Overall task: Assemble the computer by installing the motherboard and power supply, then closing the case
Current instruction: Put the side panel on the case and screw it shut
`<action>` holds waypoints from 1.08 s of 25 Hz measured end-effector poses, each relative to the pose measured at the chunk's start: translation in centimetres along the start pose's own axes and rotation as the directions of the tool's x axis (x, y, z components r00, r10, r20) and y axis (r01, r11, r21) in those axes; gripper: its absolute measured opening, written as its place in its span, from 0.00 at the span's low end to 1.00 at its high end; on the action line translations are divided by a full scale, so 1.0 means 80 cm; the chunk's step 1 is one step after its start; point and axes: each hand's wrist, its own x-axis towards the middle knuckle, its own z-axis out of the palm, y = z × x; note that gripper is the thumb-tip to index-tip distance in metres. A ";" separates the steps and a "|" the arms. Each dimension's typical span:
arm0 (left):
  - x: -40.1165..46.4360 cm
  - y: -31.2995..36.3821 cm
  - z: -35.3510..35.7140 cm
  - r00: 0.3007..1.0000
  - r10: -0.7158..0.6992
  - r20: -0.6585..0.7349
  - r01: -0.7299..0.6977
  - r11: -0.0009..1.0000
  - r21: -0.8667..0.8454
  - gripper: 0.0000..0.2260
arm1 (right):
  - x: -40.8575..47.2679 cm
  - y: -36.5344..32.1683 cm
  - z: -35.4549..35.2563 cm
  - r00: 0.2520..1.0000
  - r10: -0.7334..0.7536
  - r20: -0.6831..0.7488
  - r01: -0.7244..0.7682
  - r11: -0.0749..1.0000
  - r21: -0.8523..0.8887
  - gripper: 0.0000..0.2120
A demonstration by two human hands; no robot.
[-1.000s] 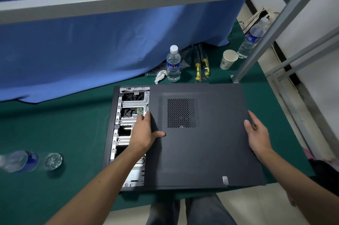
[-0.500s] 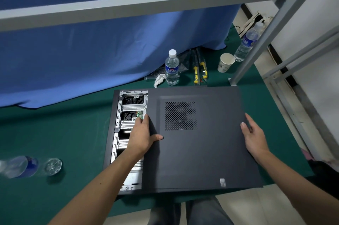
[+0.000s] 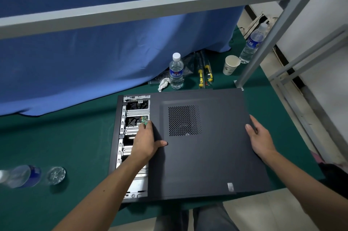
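A black computer case (image 3: 120, 136) lies flat on the green table. Its dark side panel (image 3: 207, 155), with a square vent grille (image 3: 184, 120), covers most of the case; a strip of the metal interior with fans stays exposed on the left. My left hand (image 3: 146, 140) grips the panel's left edge, thumb on top and fingers under the edge. My right hand (image 3: 259, 136) holds the panel's right edge, thumb on top.
A water bottle (image 3: 176, 71), crumpled tissue (image 3: 162, 83), yellow-handled screwdrivers (image 3: 204, 75) and a paper cup (image 3: 230, 65) sit behind the case. Another bottle (image 3: 253, 43) stands far right beside a grey frame post (image 3: 263, 42). A bottle lying down (image 3: 24, 175) is at left. The table's front edge is near.
The panel has slid slightly left over the case, and both hands moved with it. The exposed strip looks a little narrower.
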 end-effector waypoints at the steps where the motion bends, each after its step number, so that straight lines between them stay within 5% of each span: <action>1: 0.000 -0.001 0.001 1.000 0.001 -0.002 -0.001 1.000 -0.005 0.44 | -0.001 0.000 0.001 1.000 0.005 -0.003 -0.005 1.000 0.000 0.23; 27: 0.007 -0.007 -0.009 1.000 -0.025 0.006 0.025 0.998 -0.055 0.38 | -0.008 -0.014 0.012 0.997 0.073 -0.018 -0.069 0.986 0.154 0.22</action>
